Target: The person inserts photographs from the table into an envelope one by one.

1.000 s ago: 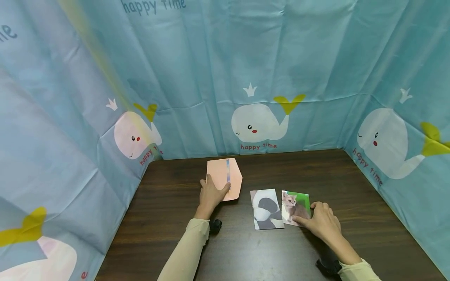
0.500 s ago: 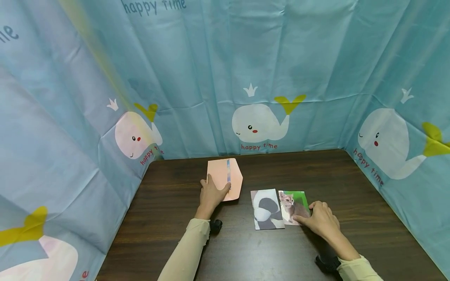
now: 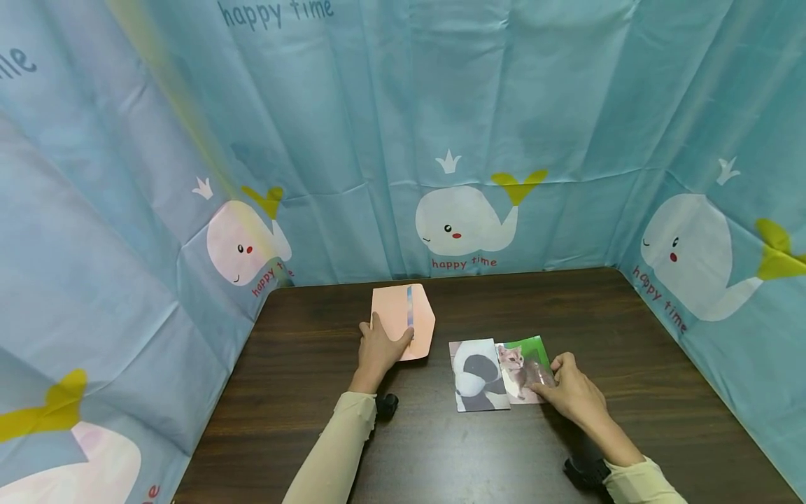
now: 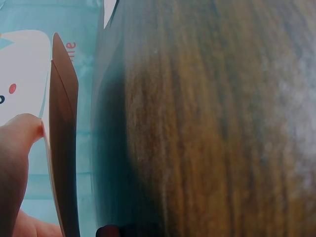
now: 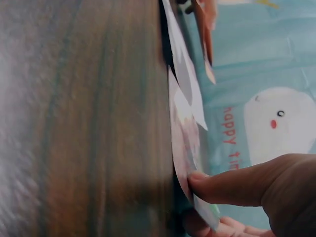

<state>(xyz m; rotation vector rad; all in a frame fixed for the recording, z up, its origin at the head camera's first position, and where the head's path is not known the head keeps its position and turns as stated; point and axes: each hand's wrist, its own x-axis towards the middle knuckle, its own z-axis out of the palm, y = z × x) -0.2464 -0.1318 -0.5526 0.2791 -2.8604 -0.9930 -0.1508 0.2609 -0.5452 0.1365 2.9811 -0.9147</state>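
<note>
My left hand (image 3: 378, 352) grips a pink envelope (image 3: 389, 308) with a blue strip down it. The thumb lies on its face, and a fingertip (image 4: 107, 231) shows below on the far side. In the left wrist view the envelope (image 4: 63, 133) is seen nearly edge-on. My right hand (image 3: 574, 393) pinches the right edge of a kitten photo card (image 3: 516, 374) with a green background, thumb on top. This card (image 5: 183, 133) bends upward at the pinched edge. Its left edge lies right at, and partly under, a grey-and-white picture card (image 3: 478, 378).
Both cards lie on a dark wood-grain table (image 3: 302, 350). A blue whale-print curtain (image 3: 567, 126) hangs along the back and both sides of the table. Dark straps with small devices (image 3: 387, 406) sit on the wrists.
My right hand has slid the kitten card left until it meets the grey-and-white card, and its right edge now rises and bends. My left hand and the envelope have stayed put.
</note>
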